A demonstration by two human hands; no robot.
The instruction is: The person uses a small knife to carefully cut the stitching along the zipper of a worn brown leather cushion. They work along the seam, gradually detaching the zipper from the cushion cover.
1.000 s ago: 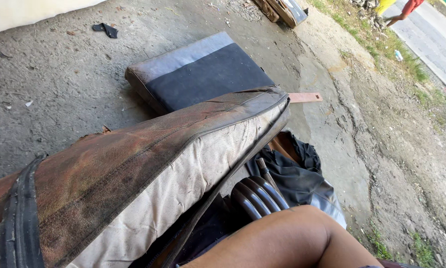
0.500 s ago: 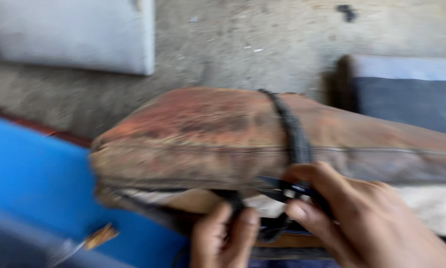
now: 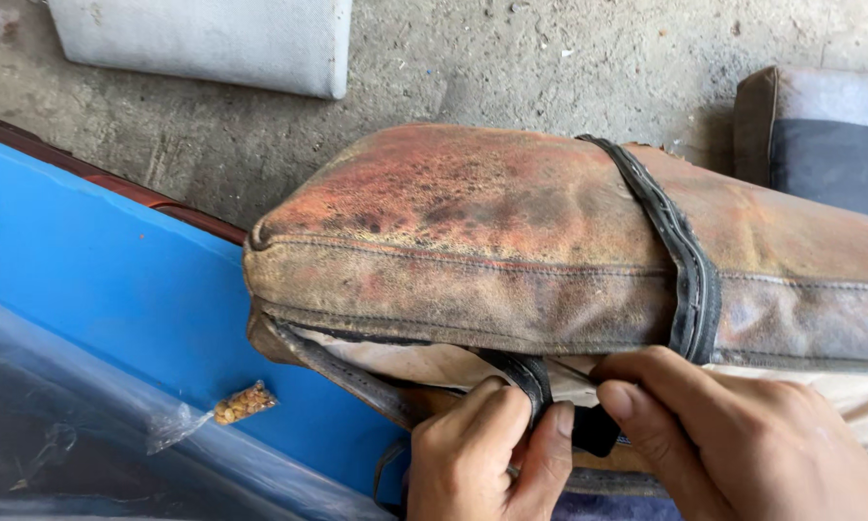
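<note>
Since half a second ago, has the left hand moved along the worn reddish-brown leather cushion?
Yes. The left hand has shifted right under the worn reddish-brown leather cushion, now pinching the black rubber strap.

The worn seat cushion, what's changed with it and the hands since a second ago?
A second ago neither hand touched the worn seat cushion. Now the left hand pinches the black strap at its lower edge, and the right hand presses in beside it. The view has swung to the cushion's other end, bringing a blue panel into sight. The strap stays looped around the cushion.
</note>
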